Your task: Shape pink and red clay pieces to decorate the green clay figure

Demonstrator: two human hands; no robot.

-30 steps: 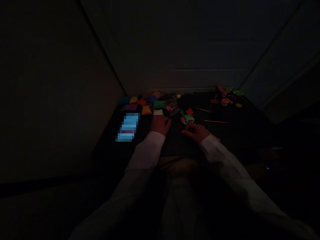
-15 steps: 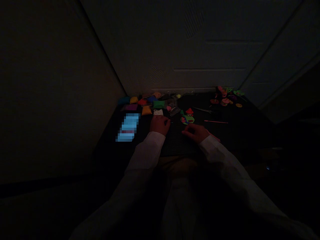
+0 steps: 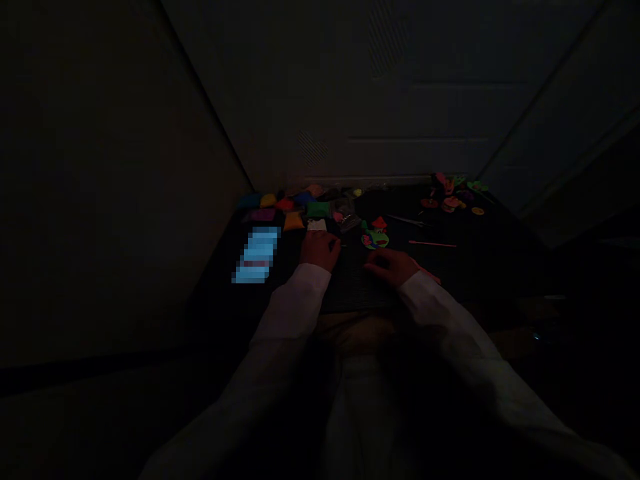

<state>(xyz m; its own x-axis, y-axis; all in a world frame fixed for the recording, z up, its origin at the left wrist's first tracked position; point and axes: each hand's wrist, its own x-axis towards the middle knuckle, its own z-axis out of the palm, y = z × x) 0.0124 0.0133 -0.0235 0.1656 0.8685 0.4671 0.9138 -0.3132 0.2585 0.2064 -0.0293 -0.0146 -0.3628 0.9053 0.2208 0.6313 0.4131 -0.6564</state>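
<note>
The scene is very dark. My left hand [image 3: 319, 250] rests on the black table with its fingers curled inward; what they hold, if anything, is hidden. Just beyond it lies a white packet [image 3: 317, 225]. My right hand [image 3: 393, 265] lies on the table with its fingers loosely bent and slightly apart, and I see nothing between them. Beyond its fingertips sits a round green piece [image 3: 383, 237] with small coloured figures and a red-topped shape [image 3: 380, 223]. A pink strip [image 3: 429, 272] lies beside my right wrist, partly covered by the sleeve.
Several coloured packets [image 3: 293, 221] line the back left. A lit phone screen [image 3: 257, 255], blurred, lies left of my left hand. Scissors [image 3: 407, 220] and a thin pink stick [image 3: 433, 243] lie to the right. Small coloured figures [image 3: 451, 203] cluster at the back right, before a pale panel.
The picture has grown somewhat darker. Both hands and the things on the table stay practically where they were.
</note>
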